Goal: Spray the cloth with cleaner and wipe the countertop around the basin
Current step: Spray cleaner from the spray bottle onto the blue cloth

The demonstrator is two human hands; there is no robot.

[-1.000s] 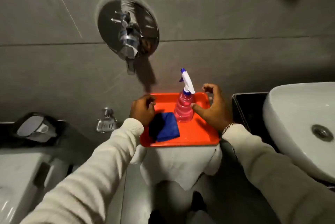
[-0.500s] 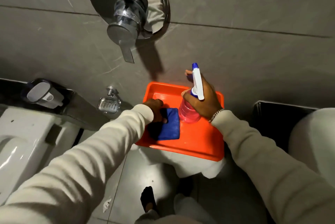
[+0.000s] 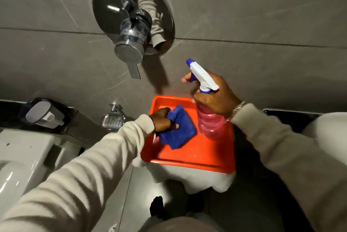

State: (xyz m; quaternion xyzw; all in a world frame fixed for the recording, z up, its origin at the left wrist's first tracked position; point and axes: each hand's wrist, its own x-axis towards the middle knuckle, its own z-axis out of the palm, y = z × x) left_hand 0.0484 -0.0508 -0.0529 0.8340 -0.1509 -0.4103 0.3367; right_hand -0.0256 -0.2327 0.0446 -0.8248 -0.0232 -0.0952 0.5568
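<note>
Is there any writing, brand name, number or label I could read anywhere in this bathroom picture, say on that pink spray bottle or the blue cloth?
None can be read.
Spray bottle: no label shows on the pink body or white trigger head.
Blue cloth: plain.
Orange tray: plain.
Wall tap: bare chrome, only reflections.
Small container on the ledge at left: too blurred to tell.

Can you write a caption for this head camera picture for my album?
Left hand grips blue cloth over orange tray; right hand holds pink spray bottle.

A tiled bathroom: toilet [image 3: 22, 158], wall-mounted mixer tap [image 3: 131, 43], soap dish [image 3: 112, 120].
</note>
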